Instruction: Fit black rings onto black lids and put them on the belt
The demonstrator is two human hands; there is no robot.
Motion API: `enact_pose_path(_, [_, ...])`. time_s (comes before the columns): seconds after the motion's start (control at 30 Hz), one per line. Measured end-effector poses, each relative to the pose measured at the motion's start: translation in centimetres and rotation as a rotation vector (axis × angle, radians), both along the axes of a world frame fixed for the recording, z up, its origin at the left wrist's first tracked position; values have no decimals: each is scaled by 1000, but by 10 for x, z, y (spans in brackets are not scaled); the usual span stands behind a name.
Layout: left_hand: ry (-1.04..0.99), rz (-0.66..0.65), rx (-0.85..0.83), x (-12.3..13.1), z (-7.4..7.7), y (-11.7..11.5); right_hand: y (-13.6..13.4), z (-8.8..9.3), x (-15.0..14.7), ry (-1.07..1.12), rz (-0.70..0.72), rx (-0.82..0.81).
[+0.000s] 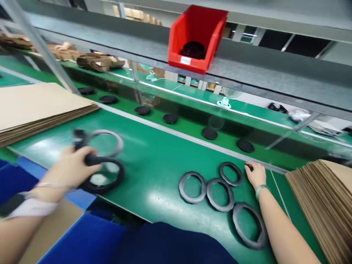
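Observation:
My left hand (72, 169) is closed around a black ring (103, 175) at the left of the green table (154, 154), with a grey ring (106, 141) blurred just behind it. My right hand (256, 174) rests on the table near the conveyor's edge, fingers curled beside a black ring (231, 173); whether it holds anything is hidden. Three more black rings lie nearby: one (192, 187), another (220, 194) overlapping it, and a larger ring (249, 225) close to my right forearm.
Several round black discs (170, 118) ride the green conveyor behind the table. Flat cardboard stacks lie at the left (35, 106) and right (327, 198). A red bin (196, 36) sits on the shelf above. Blue crates (88, 238) stand below the table's front edge.

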State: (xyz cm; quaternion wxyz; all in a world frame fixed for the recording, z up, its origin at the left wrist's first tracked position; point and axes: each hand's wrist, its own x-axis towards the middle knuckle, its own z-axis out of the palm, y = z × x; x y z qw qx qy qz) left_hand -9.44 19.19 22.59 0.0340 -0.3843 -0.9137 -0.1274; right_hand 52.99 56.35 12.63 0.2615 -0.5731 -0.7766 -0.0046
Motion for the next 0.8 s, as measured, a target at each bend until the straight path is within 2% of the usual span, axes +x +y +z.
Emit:
enact_pose_path(0.07, [-41,-262,-148,35,-13,61,4,-7,2,53,9,4])
enact_pose_path(0.2, [-70,-608,-271,98,-33,172,6,-16,6,144,48,5])
enact_pose_path(0.3, [-63,-754,-309,140,-36,235,8,-19,9,186,70,-8])
enact_pose_path(0.37, [-54,-797,-320,169,-36,263,11,-19,10,207,81,-21])
enact_pose_path(0.43, [-42,-807,-326,198,-34,281,13,-19,10,224,93,-36])
enact_pose_path(0.5, [-27,-783,-324,226,-34,287,14,-19,11,241,103,-50])
enact_pose_path(0.67, [-13,-669,-313,277,-35,275,16,-21,11,278,115,-75])
enact_pose_path(0.8, [-63,-668,-281,302,-35,266,20,-20,13,285,120,-74])
